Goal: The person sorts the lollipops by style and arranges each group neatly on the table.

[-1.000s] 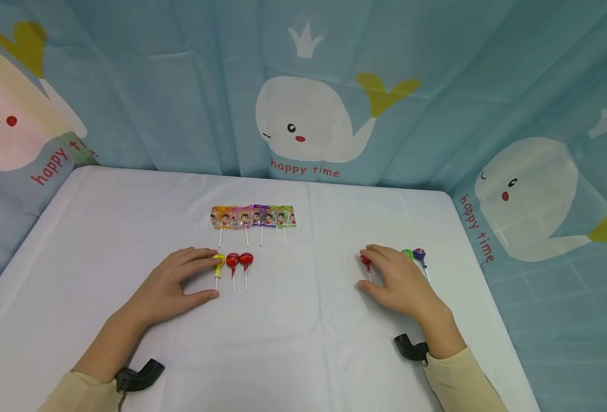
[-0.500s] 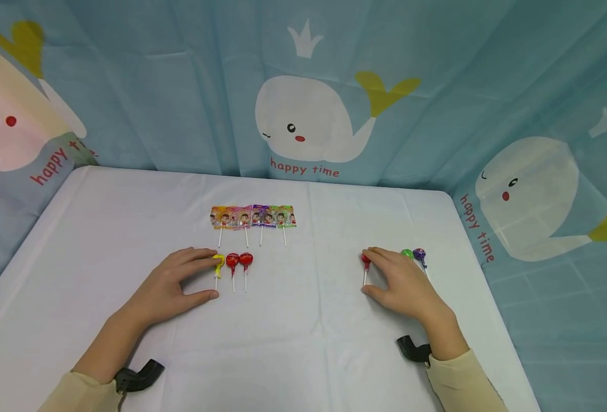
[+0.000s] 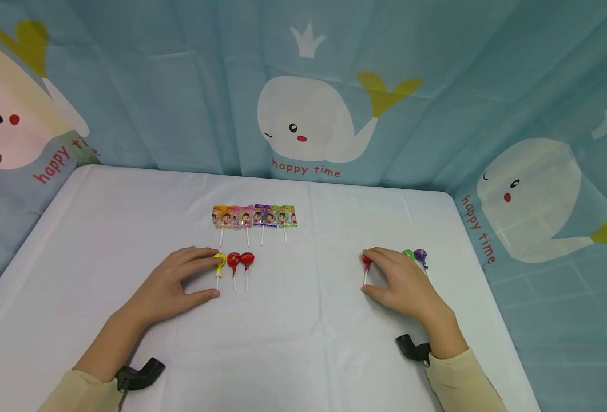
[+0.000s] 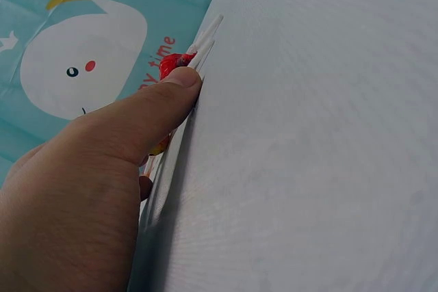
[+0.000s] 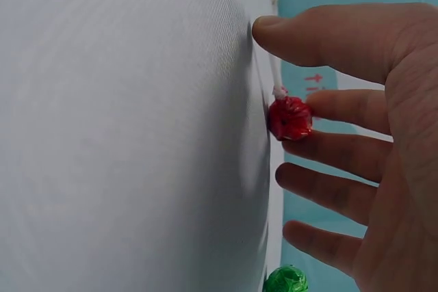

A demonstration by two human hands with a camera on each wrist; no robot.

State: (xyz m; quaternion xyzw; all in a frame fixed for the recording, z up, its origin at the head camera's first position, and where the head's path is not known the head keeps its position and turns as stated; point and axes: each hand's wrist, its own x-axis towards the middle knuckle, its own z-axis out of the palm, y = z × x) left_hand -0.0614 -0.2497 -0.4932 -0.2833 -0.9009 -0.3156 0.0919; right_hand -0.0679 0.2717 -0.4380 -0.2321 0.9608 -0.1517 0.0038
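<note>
My left hand (image 3: 171,283) rests on the white table with fingertips at the head of a yellow lollipop (image 3: 219,272). Its thumb lies by the lower end of that stick. Just right of it lie two red lollipops (image 3: 233,260). My right hand (image 3: 406,280) has its fingers extended, and in the right wrist view its fingertips touch another red lollipop (image 5: 290,118); the thumb stands apart from the head, near the stick. Beyond that hand lie a green lollipop (image 3: 408,253), partly hidden, and a purple lollipop (image 3: 420,256).
Several flat-wrapped lollipops in orange (image 3: 226,217), purple (image 3: 265,216) and green (image 3: 286,216) lie in a row further back, sticks towards me. A blue curtain (image 3: 200,103) with whale prints hangs behind the white table (image 3: 293,343) and along its sides.
My right hand has shifted slightly rightwards, and the red lollipop at its fingertips now shows more of its stick, turned straighter. My left hand stays in place.
</note>
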